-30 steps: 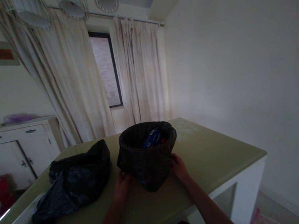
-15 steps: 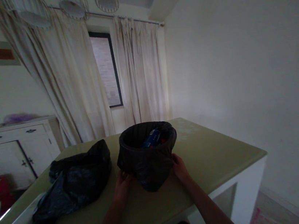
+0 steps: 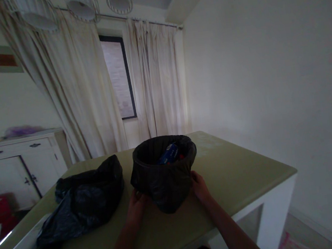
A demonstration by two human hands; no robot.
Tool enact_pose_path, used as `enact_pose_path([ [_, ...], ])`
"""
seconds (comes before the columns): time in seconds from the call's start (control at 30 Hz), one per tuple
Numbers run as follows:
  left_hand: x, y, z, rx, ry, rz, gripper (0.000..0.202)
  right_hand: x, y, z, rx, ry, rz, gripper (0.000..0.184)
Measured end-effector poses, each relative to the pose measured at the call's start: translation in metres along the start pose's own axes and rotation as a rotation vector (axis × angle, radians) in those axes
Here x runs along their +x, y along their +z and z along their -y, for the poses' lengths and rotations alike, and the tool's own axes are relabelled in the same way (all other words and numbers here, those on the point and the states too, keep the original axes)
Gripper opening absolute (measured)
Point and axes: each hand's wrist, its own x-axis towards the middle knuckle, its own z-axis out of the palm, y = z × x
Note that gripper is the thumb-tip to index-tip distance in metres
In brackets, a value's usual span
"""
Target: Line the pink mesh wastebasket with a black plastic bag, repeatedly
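Left hand [image 3: 137, 204] and right hand [image 3: 198, 183] flank the bag-lined container [image 3: 165, 188] on the worktop [image 3: 232, 164], likely to steady it evenly. Overhang hides the fingertips: can't tell pinching or spread. Blue pack [image 3: 168, 154] tilts inside, walls containing it.

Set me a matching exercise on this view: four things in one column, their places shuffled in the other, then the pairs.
Things
1. Blue packet
2. Loose black bag
3. Right hand
4. White cabinet

Places
A. At the right side of the black-lined container
B. Beyond the table, at the far left of the view
C. Inside the black-lined container
D. On the table, left of the black-lined container

Pairs: 1-C, 2-D, 3-A, 4-B
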Motion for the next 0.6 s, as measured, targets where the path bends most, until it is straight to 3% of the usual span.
enact_pose_path([
  [0.2, 0.0018, -0.0016, 0.0019, -0.034, 0.001, 0.004, 0.079, -0.0006, -0.001, -0.0003, -0.015, -0.006, 0.0, 0.024],
  [0.4, 0.0039, -0.0045, 0.0052, -0.044, 0.01, 0.021, 0.093, 0.0011, 0.0009, -0.0052, 0.016, 0.007, 0.016, 0.026],
  [0.6, 0.0027, -0.0059, 0.0067, -0.034, 0.021, 0.028, 0.089, 0.0007, -0.0011, -0.0069, -0.015, -0.022, 0.023, 0.024],
])
